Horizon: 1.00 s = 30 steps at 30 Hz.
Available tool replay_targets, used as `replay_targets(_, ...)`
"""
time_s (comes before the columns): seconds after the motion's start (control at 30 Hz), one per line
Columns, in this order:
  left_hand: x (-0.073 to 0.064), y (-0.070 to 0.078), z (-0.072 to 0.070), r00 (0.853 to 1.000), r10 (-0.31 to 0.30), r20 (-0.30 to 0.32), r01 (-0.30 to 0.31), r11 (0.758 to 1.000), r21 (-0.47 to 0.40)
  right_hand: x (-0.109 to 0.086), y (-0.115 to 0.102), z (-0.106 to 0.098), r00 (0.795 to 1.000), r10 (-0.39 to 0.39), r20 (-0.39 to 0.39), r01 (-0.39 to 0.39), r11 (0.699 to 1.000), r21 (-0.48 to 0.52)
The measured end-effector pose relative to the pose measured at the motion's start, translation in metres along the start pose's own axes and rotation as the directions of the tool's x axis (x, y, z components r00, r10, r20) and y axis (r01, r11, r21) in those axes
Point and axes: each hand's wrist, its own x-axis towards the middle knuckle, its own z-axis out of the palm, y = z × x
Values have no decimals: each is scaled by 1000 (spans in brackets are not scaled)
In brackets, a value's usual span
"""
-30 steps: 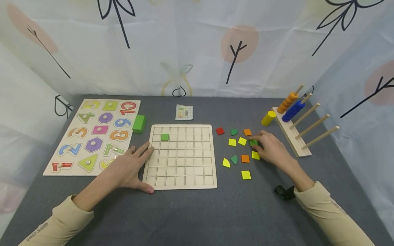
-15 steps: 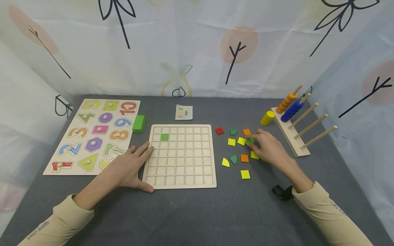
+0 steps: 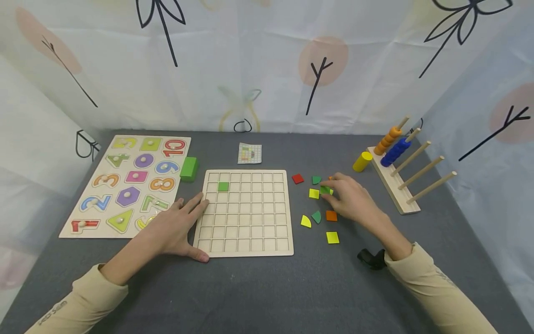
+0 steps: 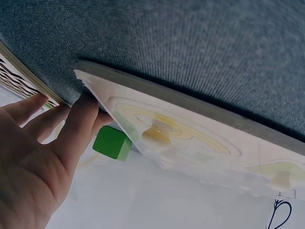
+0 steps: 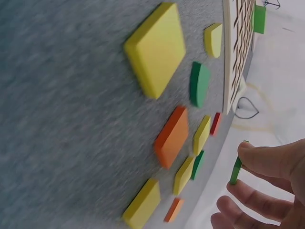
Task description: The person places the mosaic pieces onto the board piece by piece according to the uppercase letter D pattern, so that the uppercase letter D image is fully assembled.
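Note:
My right hand [image 3: 351,196] pinches a green square tile [image 5: 236,169] between thumb and finger, raised over the loose tiles in the right wrist view. My left hand [image 3: 173,229] rests along the left edge of the wooden grid board [image 3: 250,222], fingers spread, thumb at its lower left corner. One green square [image 3: 223,186] sits in a cell near the board's upper left. Right of the board lie a red tile [image 3: 297,178], yellow squares such as a yellow tile [image 3: 332,237], an orange tile [image 3: 331,215] and green quarter-round pieces, one a green piece [image 3: 316,216].
A number-and-shape puzzle board [image 3: 104,185] lies at the left, a green block [image 3: 189,169] by its edge. Behind the grid board is a small pattern card [image 3: 250,153]. At right stand a yellow cylinder [image 3: 362,161] and a peg rack [image 3: 392,183] with orange and blue beads.
My right hand has moved left, lifting the green square tile from its spot among the loose pieces. The left hand has stayed at the board's edge.

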Motion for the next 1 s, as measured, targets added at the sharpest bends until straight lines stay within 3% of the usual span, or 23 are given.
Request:
replay_targets(0.27, 0, 1, 0, 1000, -2, -2, 2, 1000, 0, 12, -18, 2, 1000, -11, 9, 10, 999, 30)
replay_targets(1.0, -1, 0, 0, 1000, 11, -21, -11, 1000, -12, 48, -73, 12, 979, -203, -29, 204, 975, 89)
